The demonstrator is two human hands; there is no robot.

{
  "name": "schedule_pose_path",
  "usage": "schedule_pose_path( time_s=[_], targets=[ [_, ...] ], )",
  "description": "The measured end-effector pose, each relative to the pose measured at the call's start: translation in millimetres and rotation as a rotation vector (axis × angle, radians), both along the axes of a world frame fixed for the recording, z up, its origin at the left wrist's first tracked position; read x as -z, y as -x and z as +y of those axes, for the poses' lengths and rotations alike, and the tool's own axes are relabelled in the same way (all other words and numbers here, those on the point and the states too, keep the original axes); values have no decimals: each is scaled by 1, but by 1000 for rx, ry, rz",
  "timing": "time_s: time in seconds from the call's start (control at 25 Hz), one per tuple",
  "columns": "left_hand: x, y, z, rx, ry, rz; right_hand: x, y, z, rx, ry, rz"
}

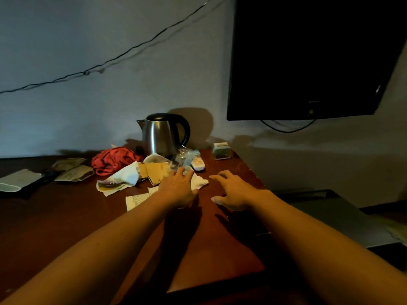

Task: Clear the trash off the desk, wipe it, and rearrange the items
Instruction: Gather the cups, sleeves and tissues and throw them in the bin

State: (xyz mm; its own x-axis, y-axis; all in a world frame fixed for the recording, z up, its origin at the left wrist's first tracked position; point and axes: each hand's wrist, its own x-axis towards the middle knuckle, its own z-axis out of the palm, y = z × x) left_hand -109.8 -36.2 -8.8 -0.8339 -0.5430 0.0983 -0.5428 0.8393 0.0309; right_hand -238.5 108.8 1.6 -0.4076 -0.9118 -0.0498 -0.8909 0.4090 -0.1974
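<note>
Both hands open and empty, left hand [178, 190] over crumpled tissue [199, 182] mid-frame on tabletop [66, 216], right hand [231, 192] beside it; hasty grab risks sweeping the remote [198, 164] or knocking the kettle [161, 134].

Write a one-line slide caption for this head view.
Both bare hands, left hand and right hand, reach over crumpled tissue and paper trash beside a steel kettle on the desk.
</note>
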Motion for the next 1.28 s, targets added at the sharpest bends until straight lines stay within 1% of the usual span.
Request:
schedule_pose_path(
  time_s=[0.2, 0.36, 0.44, 0.56, 0.72, 0.84, 0.96, 1.04, 1.16, 1.28],
  targets=[
    [33, -3, -40, 20, 59, 32, 23, -1, -54, -75, 152, 73],
    [49, -12, -55, 69, 75, -61, 32, -4, -91, -85, 245, 24],
    [50, -15, -59, 138, 94, -58, 33, -6, -115, -30, 283, 14],
    [48, -20, -67, 181, 38, -16, 34, -12, -150, 117, 310, 56],
    [56, -30, -72, 208, -23, 136, 44, -25, -181, 299, 260, -27],
    [60, -30, -77, 178, -110, 290, 57, -28, -190, 402, 274, 0],
    [59, -30, -81, 61, -229, 473, 66, -30, -189, 402, 354, 107],
    [59, -30, -83, -6, -273, 521, 68, -32, -189, 398, 403, 156],
    [61, -29, -86, -31, -304, 605, 67, -36, -186, 397, 447, 169],
    [61, -29, -89, -55, -395, 763, 66, -40, -175, 345, 485, 226]
  ],
)
